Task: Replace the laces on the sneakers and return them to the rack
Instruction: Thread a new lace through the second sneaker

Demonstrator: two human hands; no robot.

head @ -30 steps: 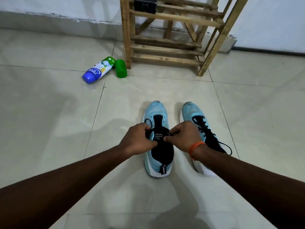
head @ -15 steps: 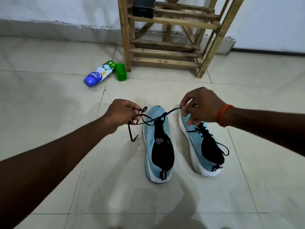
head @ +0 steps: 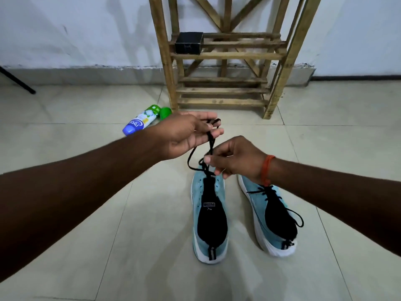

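One thin black lace (head: 191, 153), earlier stretched wide, is now gathered, pinched by left hand (head: 184, 135) and right hand (head: 236, 157), seemingly nearly unthreaded.

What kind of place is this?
Likely a home entrance or hallway: a tiled floor, a plain white wall, and a wooden shoe rack standing by it, with sneakers in front.

The wooden rack (head: 225, 55) runs past the frame's upper edge, so its top is unseen. The right hand (head: 236, 157) covers the toe of the laced sneaker (head: 271, 216) at lower right. The left hand (head: 184, 135) hides part of the green cap (head: 165, 111) and the lace's (head: 191, 157) upper end. The mark on the black box (head: 188, 45) is too small to read. The left edge cuts off a black rod (head: 17, 81).
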